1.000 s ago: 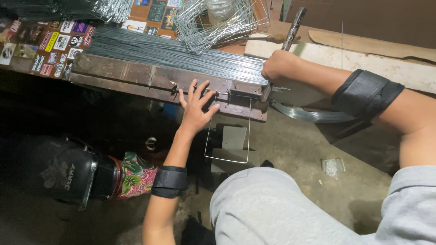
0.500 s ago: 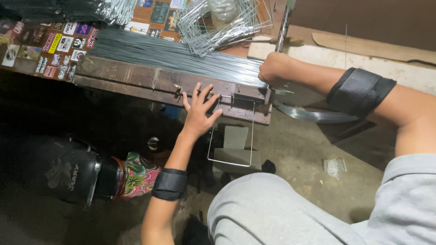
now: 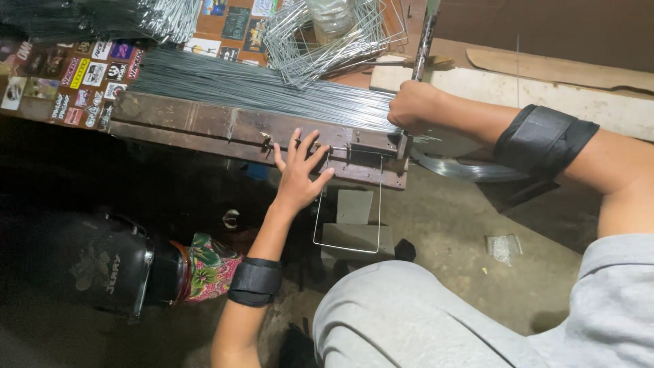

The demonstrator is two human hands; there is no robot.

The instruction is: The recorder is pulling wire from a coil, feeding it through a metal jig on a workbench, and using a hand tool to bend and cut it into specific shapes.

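Thin, springy grey steel wire bent into a U-shaped frame (image 3: 347, 204) hung below the flat, spread left hand (image 3: 298, 178), best gripped at its corners, while the right hand (image 3: 414, 108) clenched the dark jig lever (image 3: 422, 41).

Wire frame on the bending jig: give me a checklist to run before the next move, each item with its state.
1. Left hand flat on the jig bar, fingers spread beside the wire: ok.
2. Right hand closed on the lever handle: ok.
3. Bent wire frame hangs below the bar with both legs down and its bottom corners formed: ok.
4. Wire seated under the jig's pins: cannot tell, too small.
5. Left fingertips away from the lever's pivot: ok, though they lie close to the wire's top.
6. Straight wire stock lies in reach behind the bar: ok.
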